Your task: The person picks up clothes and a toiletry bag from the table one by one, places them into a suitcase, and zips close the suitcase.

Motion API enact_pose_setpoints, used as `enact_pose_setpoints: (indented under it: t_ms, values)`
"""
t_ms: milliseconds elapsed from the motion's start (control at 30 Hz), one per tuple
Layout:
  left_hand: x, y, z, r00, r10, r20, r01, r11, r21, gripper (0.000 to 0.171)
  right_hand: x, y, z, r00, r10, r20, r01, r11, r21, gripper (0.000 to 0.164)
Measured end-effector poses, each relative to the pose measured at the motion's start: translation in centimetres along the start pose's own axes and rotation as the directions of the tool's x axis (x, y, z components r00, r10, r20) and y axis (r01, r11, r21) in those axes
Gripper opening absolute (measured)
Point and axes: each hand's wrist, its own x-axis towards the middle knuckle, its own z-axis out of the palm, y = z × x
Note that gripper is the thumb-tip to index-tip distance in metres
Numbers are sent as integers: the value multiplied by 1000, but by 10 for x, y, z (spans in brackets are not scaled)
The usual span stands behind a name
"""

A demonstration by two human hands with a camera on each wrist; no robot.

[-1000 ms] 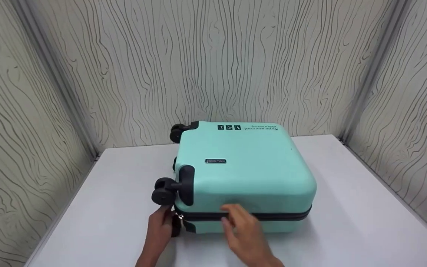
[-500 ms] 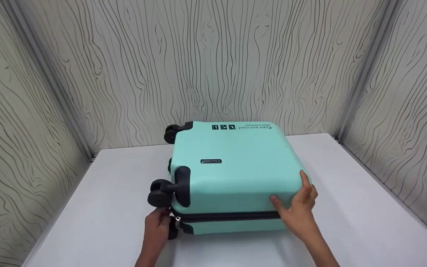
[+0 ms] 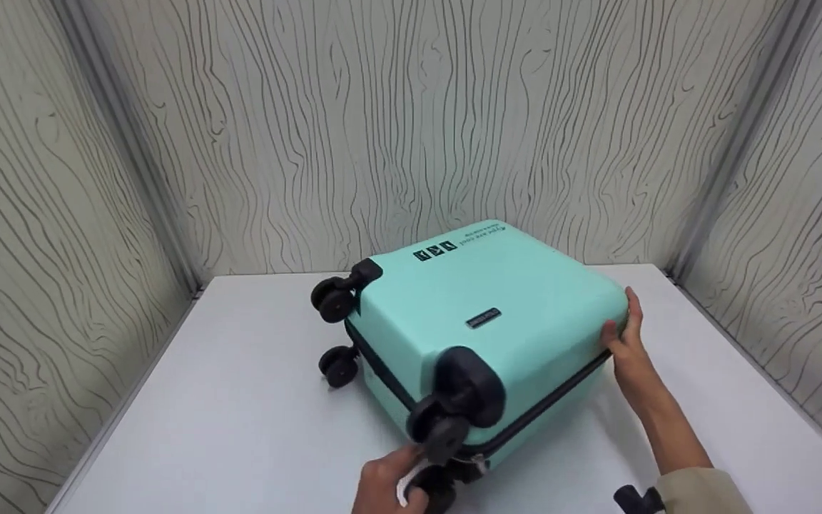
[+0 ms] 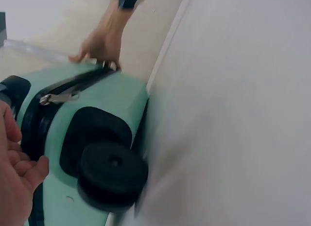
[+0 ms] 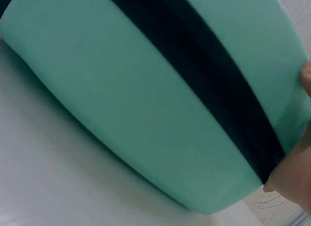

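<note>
A mint-green hard-shell suitcase point(image 3: 546, 293) lies flat on its side, turned at an angle, with a dark zipper band point(image 5: 204, 85) around its middle. My left hand point(image 3: 382, 485) is at the near corner, fingers curled in between the upper black wheel point(image 3: 443, 435) and the lower one. In the left wrist view those curled fingers lie against the wheel end, beside a metal zipper pull point(image 4: 58, 97). My right hand point(image 3: 628, 350) grips the right corner, thumb on the near side and fingers wrapped around the end. The suitcase's underside is hidden.
Beneath the suitcase is a white table point(image 3: 254, 428). Wood-grain patterned panels point(image 3: 411, 128) stand behind it and on both sides. Two more black wheels point(image 3: 340, 366) stick out at the suitcase's left. A beige sleeve point(image 3: 703, 492) covers the right forearm.
The right hand moved from the front to the suitcase's right corner. The suitcase has turned, its left near corner swinging toward me and rightward with the left hand on it.
</note>
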Motion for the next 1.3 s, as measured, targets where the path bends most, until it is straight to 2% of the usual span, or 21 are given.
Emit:
enact_pose_setpoints:
  t_ms: [67, 100, 133, 200, 267, 300, 367, 400, 467, 567, 633, 733, 767, 833, 900, 967, 1100, 1200, 1267, 1300]
  values:
    - [3, 0, 0, 993, -33, 111, 45, 994, -104, 54, -3, 0, -1, 998, 42, -39, -41, 999, 12, 67]
    - [5, -1, -2, 988, -59, 144, 79, 988, -133, 56, -8, -1, 1, 996, 70, -55, -70, 998, -5, 67]
    - [8, -4, -5, 985, -87, 149, 108, 984, -139, 56, -14, -1, 5, 993, 93, -69, -95, 995, -34, 67]
    - [15, -15, -15, 985, -145, 91, 154, 982, -109, 54, -28, -3, 15, 988, 132, -85, -140, 985, -101, 70]
    - [29, -31, -28, 977, -210, -18, 210, 977, -26, 52, -43, -6, 29, 981, 172, -94, -186, 968, -166, 73]
    - [38, -41, -35, 967, -245, -76, 246, 969, 3, 51, -50, -8, 37, 977, 188, -99, -205, 958, -199, 75]
    - [59, -60, -50, 934, -315, -171, 327, 944, 46, 52, -63, -14, 55, 970, 216, -112, -238, 940, -244, 78]
    - [70, -70, -57, 917, -344, -201, 361, 931, 57, 54, -69, -18, 64, 966, 230, -117, -253, 932, -259, 79]
    - [89, -87, -69, 891, -397, -219, 418, 906, 60, 58, -79, -25, 83, 962, 244, -122, -269, 923, -275, 81]
    - [118, -104, -73, 864, -474, -170, 479, 878, -13, 50, -94, -32, 103, 963, 230, -139, -258, 933, -250, 81]
    - [133, -112, -72, 839, -533, -109, 521, 845, -121, 48, -104, -34, 115, 967, 214, -137, -240, 946, -217, 81]
    - [147, -117, -68, 814, -580, -31, 552, 790, -266, 57, -116, -33, 129, 979, 180, -101, -196, 964, -183, 81]
    - [145, -119, -70, 805, -593, -21, 563, 774, -290, 61, -118, -33, 135, 982, 171, -76, -182, 967, -175, 81]
    - [140, -118, -74, 794, -607, -38, 572, 767, -291, 53, -120, -32, 144, 990, 142, -27, -144, 978, -150, 79]
    - [131, -115, -77, 784, -618, -66, 585, 770, -253, 31, -118, -32, 145, 992, 124, -1, -123, 986, -116, 76]
    - [122, -111, -78, 781, -617, -96, 592, 780, -201, 13, -113, -32, 139, 993, 120, 10, -119, 990, -74, 73]
    - [99, -98, -81, 786, -602, -137, 594, 798, -100, 13, -93, -26, 120, 996, 66, 65, -67, 998, 10, 63]
    - [80, -84, -80, 791, -591, -161, 590, 805, -56, 15, -73, -18, 99, 986, -19, 166, 1, 994, 107, 53]
    - [65, -73, -78, 799, -578, -165, 580, 814, -42, 13, -60, -17, 84, 970, -9, 241, -36, 982, 183, 51]
    - [57, -68, -77, 809, -566, -158, 565, 823, -58, 16, -55, -17, 77, 964, 21, 266, -76, 978, 196, 50]
